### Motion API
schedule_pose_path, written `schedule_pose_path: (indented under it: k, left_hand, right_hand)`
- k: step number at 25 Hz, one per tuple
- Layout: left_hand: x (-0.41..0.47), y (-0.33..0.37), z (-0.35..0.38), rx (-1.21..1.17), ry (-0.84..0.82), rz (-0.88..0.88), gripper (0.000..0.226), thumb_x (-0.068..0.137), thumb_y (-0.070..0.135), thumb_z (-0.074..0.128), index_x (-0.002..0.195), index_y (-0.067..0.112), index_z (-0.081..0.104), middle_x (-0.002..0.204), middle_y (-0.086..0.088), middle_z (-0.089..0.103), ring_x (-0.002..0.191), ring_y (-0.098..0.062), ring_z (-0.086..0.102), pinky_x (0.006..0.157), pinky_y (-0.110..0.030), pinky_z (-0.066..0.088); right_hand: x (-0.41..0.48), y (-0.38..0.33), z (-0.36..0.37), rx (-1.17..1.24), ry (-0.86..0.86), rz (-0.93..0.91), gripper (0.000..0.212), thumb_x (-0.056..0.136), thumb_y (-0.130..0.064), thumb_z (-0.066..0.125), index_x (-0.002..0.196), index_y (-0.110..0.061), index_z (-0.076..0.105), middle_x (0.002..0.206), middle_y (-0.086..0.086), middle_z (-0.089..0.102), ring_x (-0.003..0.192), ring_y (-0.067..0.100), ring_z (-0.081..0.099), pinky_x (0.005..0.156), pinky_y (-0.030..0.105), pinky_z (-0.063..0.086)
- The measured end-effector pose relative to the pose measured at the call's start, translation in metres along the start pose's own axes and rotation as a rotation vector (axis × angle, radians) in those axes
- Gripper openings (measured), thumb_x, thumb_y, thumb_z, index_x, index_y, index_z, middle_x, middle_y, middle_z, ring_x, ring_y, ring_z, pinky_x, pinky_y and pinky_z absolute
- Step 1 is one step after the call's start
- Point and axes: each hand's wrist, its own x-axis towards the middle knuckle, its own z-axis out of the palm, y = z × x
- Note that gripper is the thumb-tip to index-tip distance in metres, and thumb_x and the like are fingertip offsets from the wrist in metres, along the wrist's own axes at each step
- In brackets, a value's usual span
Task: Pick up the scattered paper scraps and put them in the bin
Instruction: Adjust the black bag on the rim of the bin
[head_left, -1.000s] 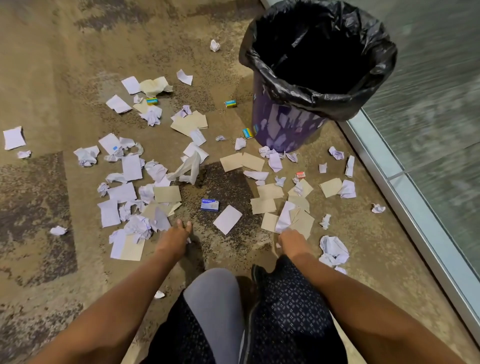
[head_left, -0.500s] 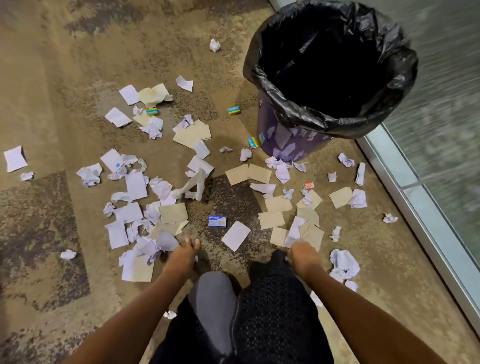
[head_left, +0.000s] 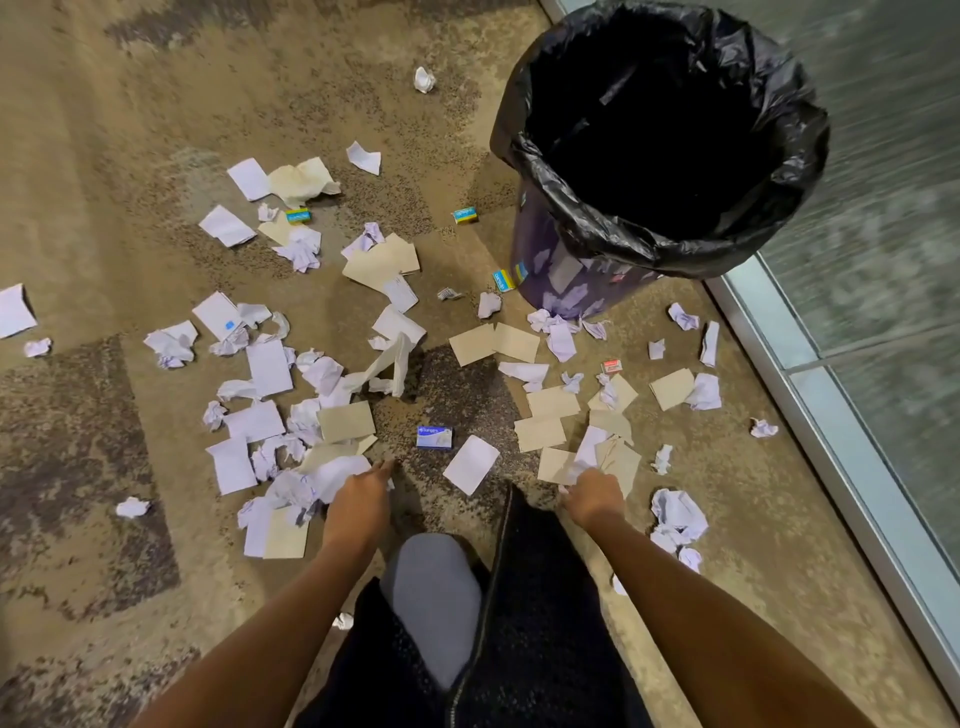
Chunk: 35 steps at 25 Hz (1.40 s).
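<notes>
Both hands stayed low on floor (head_left: 104, 156): left hand (head_left: 358, 499) spread flat on white paper (head_left: 332, 478), right hand (head_left: 592, 493) on tan sheets (head_left: 618, 460), grip unclear. Blue box (head_left: 434, 437) between; bin (head_left: 670, 244) beyond.

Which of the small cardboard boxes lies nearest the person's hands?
The blue-and-white cardboard box; the others are yellow-and-blue or red and lie farther away.

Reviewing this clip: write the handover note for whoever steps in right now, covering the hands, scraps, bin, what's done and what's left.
Left hand: down on white scraps, fingers fairly straight, nothing lifted.
Right hand: on tan and white sheets; fingers hidden, grip unclear.
Paper scraps: spread across the carpet, some against the base of the bin.
Bin: upright, black liner, inside too dark to see.
Done: nothing visibly binned. Left: practically all scraps.
</notes>
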Motion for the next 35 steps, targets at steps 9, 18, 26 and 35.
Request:
schedule_pose_path:
  k: [9, 18, 26, 35]
  left_hand:
    - [0.006, -0.006, 0.002, 0.057, 0.461, 0.082, 0.032, 0.081, 0.008, 0.059, 0.111, 0.018, 0.064, 0.133, -0.005, 0.056, 0.122, -0.034, 0.043, 0.092, -0.051, 0.033]
    - [0.020, -0.027, 0.003, -0.255, 0.128, -0.279, 0.085, 0.077, 0.021, 0.076, 0.143, 0.043, 0.026, 0.158, 0.001, -0.015, 0.142, -0.045, -0.008, 0.106, -0.072, 0.020]
    - [0.021, -0.029, -0.002, -0.263, 0.326, -0.147, 0.059, 0.084, -0.008, 0.057, 0.135, 0.019, 0.045, 0.154, -0.018, 0.020, 0.138, -0.040, 0.027, 0.111, -0.050, 0.030]
    - [0.018, 0.012, -0.057, -0.662, 0.626, -0.323, 0.040, 0.076, 0.022, 0.075, 0.111, 0.005, 0.064, 0.112, -0.018, 0.066, 0.098, -0.037, 0.060, 0.085, -0.045, 0.050]
  right_hand:
    - [0.017, 0.007, -0.020, 0.095, 0.476, 0.141, 0.072, 0.076, -0.052, 0.070, 0.128, -0.009, 0.044, 0.130, 0.022, 0.045, 0.114, 0.042, 0.044, 0.086, 0.049, 0.046]
    - [0.034, -0.004, -0.002, 0.142, 0.230, -0.002, 0.084, 0.070, -0.045, 0.076, 0.139, -0.041, 0.027, 0.148, 0.015, 0.019, 0.124, 0.045, 0.032, 0.092, 0.049, 0.043]
    - [0.024, -0.024, 0.007, 0.188, 0.374, -0.146, 0.050, 0.078, -0.015, 0.069, 0.124, -0.023, 0.050, 0.130, 0.013, 0.039, 0.117, 0.037, 0.039, 0.093, 0.042, 0.039]
    - [0.008, -0.050, -0.044, 1.002, 0.615, -0.038, 0.045, 0.076, 0.009, 0.058, 0.082, -0.035, 0.059, 0.106, 0.003, 0.065, 0.101, 0.021, 0.060, 0.084, 0.033, 0.052]
